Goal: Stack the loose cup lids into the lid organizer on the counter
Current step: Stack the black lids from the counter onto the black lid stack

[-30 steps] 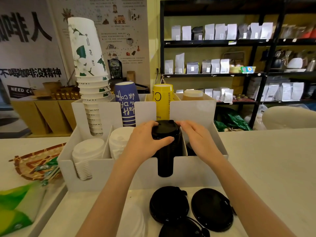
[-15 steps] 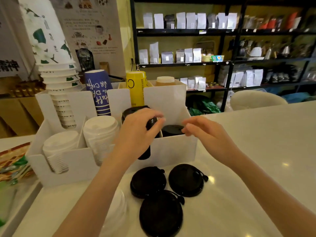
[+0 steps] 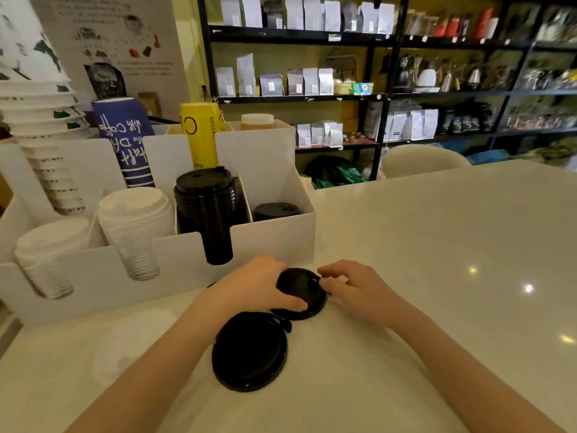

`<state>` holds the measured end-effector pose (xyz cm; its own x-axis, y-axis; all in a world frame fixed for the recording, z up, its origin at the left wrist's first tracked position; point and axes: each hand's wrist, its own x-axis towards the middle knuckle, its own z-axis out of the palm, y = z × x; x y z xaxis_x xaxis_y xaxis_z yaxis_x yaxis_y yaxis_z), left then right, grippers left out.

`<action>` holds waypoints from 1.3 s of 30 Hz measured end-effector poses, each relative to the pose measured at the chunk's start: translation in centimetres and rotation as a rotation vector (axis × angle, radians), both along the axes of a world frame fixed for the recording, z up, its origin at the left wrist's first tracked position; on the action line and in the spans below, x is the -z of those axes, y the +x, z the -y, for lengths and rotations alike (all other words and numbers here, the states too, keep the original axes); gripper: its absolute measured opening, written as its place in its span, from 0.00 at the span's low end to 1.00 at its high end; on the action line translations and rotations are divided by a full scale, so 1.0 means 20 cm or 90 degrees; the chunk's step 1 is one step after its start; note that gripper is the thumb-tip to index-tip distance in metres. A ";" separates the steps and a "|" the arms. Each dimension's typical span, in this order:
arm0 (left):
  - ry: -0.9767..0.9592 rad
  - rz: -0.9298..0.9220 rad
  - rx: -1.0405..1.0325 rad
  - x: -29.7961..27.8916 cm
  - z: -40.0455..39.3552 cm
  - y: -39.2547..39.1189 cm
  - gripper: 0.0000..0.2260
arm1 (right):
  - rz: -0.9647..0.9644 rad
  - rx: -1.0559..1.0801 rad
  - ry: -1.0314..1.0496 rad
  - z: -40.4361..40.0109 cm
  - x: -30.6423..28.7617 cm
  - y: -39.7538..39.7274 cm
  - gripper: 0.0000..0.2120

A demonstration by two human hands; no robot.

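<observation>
The white lid organizer (image 3: 268, 242) stands on the counter with two stacks of white lids (image 3: 134, 220) on the left, a tall stack of black lids (image 3: 206, 207) in the third slot and a short black stack (image 3: 274, 210) in the right slot. On the counter in front, my left hand (image 3: 253, 285) and my right hand (image 3: 352, 285) both grip the edges of a loose black lid (image 3: 301, 292). A larger loose black lid (image 3: 249, 351) lies nearer to me. Another dark lid edge shows under my left hand, mostly hidden.
Paper cup stacks, white (image 3: 40, 126), blue (image 3: 128, 142) and yellow (image 3: 199, 135), stand in the organizer's rear slots. A white lid (image 3: 131, 342) lies on the counter at the left. Bare white counter (image 3: 437, 260) spreads to the right. Shelves with bags line the back wall.
Both hands have left the tall black stack in the organizer and come down to the counter, where they now hold a loose black lid. The view has shifted right.
</observation>
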<state>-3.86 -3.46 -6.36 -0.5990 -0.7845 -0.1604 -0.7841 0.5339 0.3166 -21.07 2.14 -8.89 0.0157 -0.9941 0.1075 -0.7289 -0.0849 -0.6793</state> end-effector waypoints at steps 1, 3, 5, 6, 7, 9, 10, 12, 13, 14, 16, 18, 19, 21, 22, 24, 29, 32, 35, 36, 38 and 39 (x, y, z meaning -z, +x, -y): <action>0.000 0.005 0.006 0.01 0.00 0.00 0.27 | -0.015 -0.014 0.005 -0.01 0.00 0.01 0.14; -0.016 0.021 0.014 0.03 -0.01 0.00 0.31 | -0.042 -0.030 0.004 -0.02 0.01 0.03 0.13; -0.037 0.027 0.015 0.04 0.00 0.00 0.33 | -0.053 -0.028 -0.008 -0.02 0.01 0.04 0.13; -0.041 0.026 0.016 0.05 0.00 0.00 0.33 | -0.053 -0.028 -0.015 -0.03 0.01 0.04 0.14; -0.041 0.020 0.018 0.05 0.00 0.00 0.32 | -0.048 -0.029 -0.022 -0.03 0.01 0.03 0.14; -0.036 -0.010 0.024 0.03 0.00 0.00 0.29 | -0.023 -0.027 -0.040 -0.03 -0.01 0.04 0.13; -0.033 -0.034 0.026 0.01 -0.01 0.00 0.27 | -0.009 -0.023 -0.057 -0.03 -0.02 0.04 0.12; -0.028 -0.072 0.026 -0.03 0.00 0.01 0.25 | 0.009 -0.014 -0.099 -0.03 -0.05 0.05 0.13; -0.025 -0.085 0.024 -0.06 0.00 0.02 0.25 | 0.017 -0.009 -0.117 -0.03 -0.07 0.05 0.13; -0.023 -0.100 0.020 -0.09 0.00 0.04 0.25 | 0.025 -0.007 -0.132 -0.03 -0.09 0.06 0.12; -0.027 -0.142 0.011 -0.15 -0.01 0.07 0.24 | 0.039 -0.014 -0.165 -0.02 -0.14 0.07 0.12; -0.050 -0.176 -0.001 -0.23 -0.03 0.10 0.24 | 0.054 -0.018 -0.196 -0.01 -0.21 0.09 0.12; -0.067 -0.192 -0.008 -0.27 -0.04 0.12 0.24 | 0.063 -0.019 -0.211 0.00 -0.24 0.09 0.13; -0.100 -0.245 -0.028 -0.33 -0.06 0.16 0.26 | 0.080 -0.023 -0.230 0.03 -0.31 0.12 0.13; -0.111 -0.278 -0.040 -0.36 -0.06 0.18 0.26 | 0.090 -0.027 -0.237 0.05 -0.34 0.13 0.13; -0.124 -0.339 -0.071 -0.40 -0.05 0.22 0.25 | 0.108 -0.039 -0.252 0.09 -0.40 0.17 0.13; -0.158 -0.477 -0.140 -0.45 -0.02 0.32 0.33 | 0.114 -0.071 -0.286 0.21 -0.51 0.26 0.15; -0.205 -0.582 -0.185 -0.46 0.01 0.36 0.32 | 0.171 -0.091 -0.302 0.29 -0.56 0.33 0.15; -0.283 -0.619 -0.242 -0.44 0.06 0.38 0.27 | 0.225 -0.098 -0.312 0.37 -0.58 0.42 0.13; -0.308 -0.617 -0.265 -0.43 0.08 0.39 0.27 | 0.242 -0.094 -0.309 0.40 -0.58 0.45 0.13; -0.353 -0.613 -0.301 -0.40 0.12 0.39 0.27 | 0.274 -0.097 -0.287 0.45 -0.56 0.50 0.14; -0.370 -0.613 -0.312 -0.39 0.14 0.39 0.26 | 0.284 -0.103 -0.277 0.47 -0.55 0.52 0.14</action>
